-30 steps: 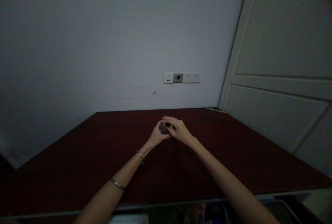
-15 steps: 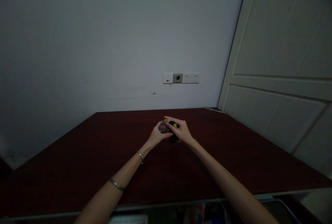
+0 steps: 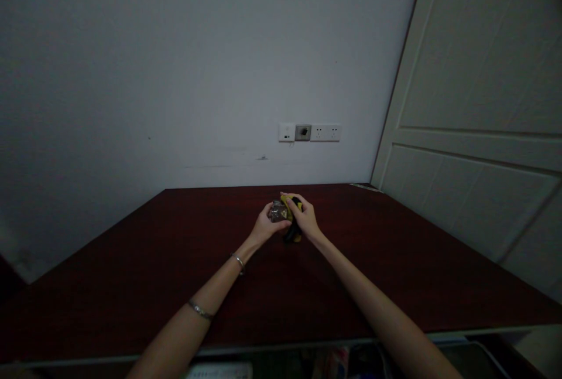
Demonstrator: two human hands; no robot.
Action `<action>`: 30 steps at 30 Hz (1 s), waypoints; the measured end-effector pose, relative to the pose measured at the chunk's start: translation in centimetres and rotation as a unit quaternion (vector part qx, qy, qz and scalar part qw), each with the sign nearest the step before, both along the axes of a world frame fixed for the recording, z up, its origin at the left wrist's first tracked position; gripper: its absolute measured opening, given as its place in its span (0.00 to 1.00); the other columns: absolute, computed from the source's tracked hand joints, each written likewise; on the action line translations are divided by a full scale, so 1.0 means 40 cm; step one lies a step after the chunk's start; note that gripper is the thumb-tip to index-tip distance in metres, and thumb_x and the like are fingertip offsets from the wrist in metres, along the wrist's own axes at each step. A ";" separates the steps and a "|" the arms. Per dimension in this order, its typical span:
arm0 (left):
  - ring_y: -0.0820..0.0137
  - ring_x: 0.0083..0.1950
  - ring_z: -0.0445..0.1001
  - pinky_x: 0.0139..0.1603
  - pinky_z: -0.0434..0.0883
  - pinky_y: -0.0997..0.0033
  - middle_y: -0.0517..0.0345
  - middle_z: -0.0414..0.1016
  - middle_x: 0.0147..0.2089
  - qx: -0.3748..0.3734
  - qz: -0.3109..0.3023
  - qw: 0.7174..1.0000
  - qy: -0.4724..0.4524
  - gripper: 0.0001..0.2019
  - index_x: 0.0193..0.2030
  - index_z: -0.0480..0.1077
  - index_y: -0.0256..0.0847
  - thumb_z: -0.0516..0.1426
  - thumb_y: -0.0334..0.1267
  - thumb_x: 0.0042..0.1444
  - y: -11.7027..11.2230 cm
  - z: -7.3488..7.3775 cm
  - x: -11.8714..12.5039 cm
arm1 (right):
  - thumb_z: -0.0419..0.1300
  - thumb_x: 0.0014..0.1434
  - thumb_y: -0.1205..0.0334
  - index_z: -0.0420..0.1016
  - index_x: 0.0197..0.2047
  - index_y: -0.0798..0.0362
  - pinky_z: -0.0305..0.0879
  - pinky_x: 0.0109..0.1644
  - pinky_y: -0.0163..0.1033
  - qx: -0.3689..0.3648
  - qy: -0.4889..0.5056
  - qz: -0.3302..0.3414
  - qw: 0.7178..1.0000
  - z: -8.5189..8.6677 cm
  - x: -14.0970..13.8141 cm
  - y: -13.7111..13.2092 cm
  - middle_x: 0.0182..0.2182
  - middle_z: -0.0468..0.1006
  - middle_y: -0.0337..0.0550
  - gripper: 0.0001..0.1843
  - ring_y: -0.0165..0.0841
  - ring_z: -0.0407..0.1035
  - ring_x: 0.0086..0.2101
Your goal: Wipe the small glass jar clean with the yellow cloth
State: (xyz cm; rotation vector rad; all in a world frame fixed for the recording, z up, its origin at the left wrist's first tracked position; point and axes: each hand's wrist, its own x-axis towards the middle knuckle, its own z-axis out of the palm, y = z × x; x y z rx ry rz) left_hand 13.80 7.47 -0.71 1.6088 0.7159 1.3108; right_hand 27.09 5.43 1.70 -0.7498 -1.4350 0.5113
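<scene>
Above the dark red tabletop (image 3: 184, 262), my left hand (image 3: 264, 228) is closed around a small, clear, shiny object (image 3: 278, 212) whose kind I cannot make out. Its fingers wrap the far side and the thumb lies along the near side. My right hand (image 3: 308, 219) grips a yellow-and-black item (image 3: 291, 230), perhaps a cloth, which shows between the fingers and hangs below them. The yellow part is against the right side of the clear object. Much of both things is hidden by the fingers.
The table meets a pale wall (image 3: 197, 74) with a row of sockets (image 3: 309, 132). A panelled white door (image 3: 474, 98) stands along the right. Below the table's front edge, an open space holds a white item (image 3: 219, 371) and several dim things.
The right hand's fingers have shifted up and back slightly, so more of the clear object and the yellow part shows. The left hand keeps its hold. The view has moved a little.
</scene>
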 end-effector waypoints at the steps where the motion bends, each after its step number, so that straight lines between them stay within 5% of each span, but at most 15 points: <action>1: 0.65 0.45 0.72 0.50 0.68 0.62 0.49 0.73 0.45 -0.001 0.001 1.000 -0.003 0.31 0.48 0.63 0.34 0.67 0.36 0.35 0.001 0.000 0.000 | 0.54 0.57 0.54 0.72 0.42 0.53 0.65 0.52 0.43 -0.007 0.013 -0.001 1.000 -0.006 -0.002 0.005 0.45 0.76 0.48 0.15 0.36 0.70 0.46; 8: 0.66 0.39 0.74 0.33 0.74 0.70 0.50 0.73 0.43 -0.060 -0.024 0.997 -0.033 0.30 0.48 0.64 0.35 0.66 0.40 0.37 -0.005 0.000 -0.003 | 0.57 0.54 0.53 0.68 0.48 0.53 0.61 0.55 0.44 -0.024 -0.003 0.034 0.999 -0.038 0.026 0.010 0.49 0.72 0.48 0.20 0.37 0.67 0.49; 14: 0.72 0.28 0.73 0.23 0.73 0.73 0.52 0.74 0.37 -0.136 -0.077 0.987 -0.045 0.27 0.46 0.66 0.35 0.64 0.46 0.41 -0.010 0.007 -0.010 | 0.69 0.40 0.58 0.59 0.57 0.49 0.60 0.56 0.43 -0.052 -0.072 0.140 0.986 -0.038 0.058 -0.010 0.53 0.67 0.47 0.41 0.40 0.64 0.51; 30: 0.67 0.31 0.75 0.24 0.74 0.70 0.47 0.74 0.37 -0.131 -0.152 0.979 0.045 0.30 0.47 0.65 0.32 0.63 0.51 0.41 0.003 0.007 -0.038 | 0.69 0.38 0.60 0.62 0.56 0.50 0.63 0.51 0.42 -0.076 -0.056 0.072 0.993 -0.039 0.039 -0.020 0.45 0.74 0.44 0.40 0.37 0.69 0.44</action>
